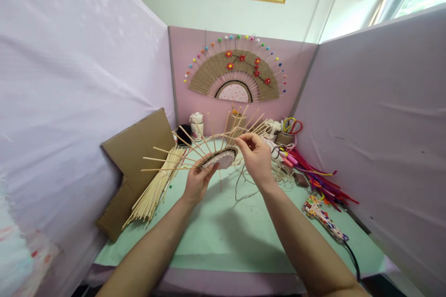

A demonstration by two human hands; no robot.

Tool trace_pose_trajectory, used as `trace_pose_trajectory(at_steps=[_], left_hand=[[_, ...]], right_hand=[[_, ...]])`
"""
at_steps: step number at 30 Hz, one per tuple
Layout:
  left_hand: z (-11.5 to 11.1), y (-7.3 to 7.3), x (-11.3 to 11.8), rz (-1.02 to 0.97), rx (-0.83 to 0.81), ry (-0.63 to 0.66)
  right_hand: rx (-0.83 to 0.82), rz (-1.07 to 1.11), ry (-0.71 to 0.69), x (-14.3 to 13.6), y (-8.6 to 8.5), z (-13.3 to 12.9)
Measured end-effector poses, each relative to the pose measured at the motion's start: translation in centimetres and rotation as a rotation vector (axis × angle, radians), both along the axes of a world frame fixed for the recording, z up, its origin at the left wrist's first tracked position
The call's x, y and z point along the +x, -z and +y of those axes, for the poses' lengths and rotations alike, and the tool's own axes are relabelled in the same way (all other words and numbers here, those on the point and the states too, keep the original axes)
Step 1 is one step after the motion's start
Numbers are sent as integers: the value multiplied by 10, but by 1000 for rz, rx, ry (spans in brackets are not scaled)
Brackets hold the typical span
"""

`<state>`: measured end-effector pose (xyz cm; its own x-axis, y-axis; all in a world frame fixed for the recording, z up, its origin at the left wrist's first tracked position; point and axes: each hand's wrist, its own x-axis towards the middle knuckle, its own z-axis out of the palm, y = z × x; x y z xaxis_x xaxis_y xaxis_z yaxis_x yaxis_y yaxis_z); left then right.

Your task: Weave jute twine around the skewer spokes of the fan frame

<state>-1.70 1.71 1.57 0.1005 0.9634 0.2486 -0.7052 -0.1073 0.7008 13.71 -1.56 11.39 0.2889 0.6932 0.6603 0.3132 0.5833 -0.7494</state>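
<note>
My left hand (198, 183) grips the lower edge of a half-round base (223, 159), thumb on its pale face. Thin wooden sticks (184, 135) fan out from the base's curved, dark-trimmed rim. Over the right part of the fan, my right hand (251, 151) pinches a thin beige twine (223, 135) between thumb and fingers. The twine runs across the sticks toward the left. Loose twine (244, 196) hangs and lies below and behind the right hand.
A stick bundle (156, 190) and bent cardboard (139, 148) lie left. Behind stand a white jar (197, 126) and a scissors tin (285, 138). Pipe cleaners (324, 183) and a patterned glue gun (325, 220) lie right. A finished fan (209, 74) hangs on the back panel.
</note>
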Motion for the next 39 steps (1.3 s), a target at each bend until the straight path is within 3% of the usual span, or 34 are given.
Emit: trace_pose_trajectory(at_steps=[5,16,39], left_hand=[[0,1,0,0,-2,4],[0,0,0,3,-2,-9],[1,3,1,57,50,-11]], right_hand=[[98,-121,130,-2,-2,4],[57,47,-93,-7,-1,6],[98,-59,41,-10,-2,4]])
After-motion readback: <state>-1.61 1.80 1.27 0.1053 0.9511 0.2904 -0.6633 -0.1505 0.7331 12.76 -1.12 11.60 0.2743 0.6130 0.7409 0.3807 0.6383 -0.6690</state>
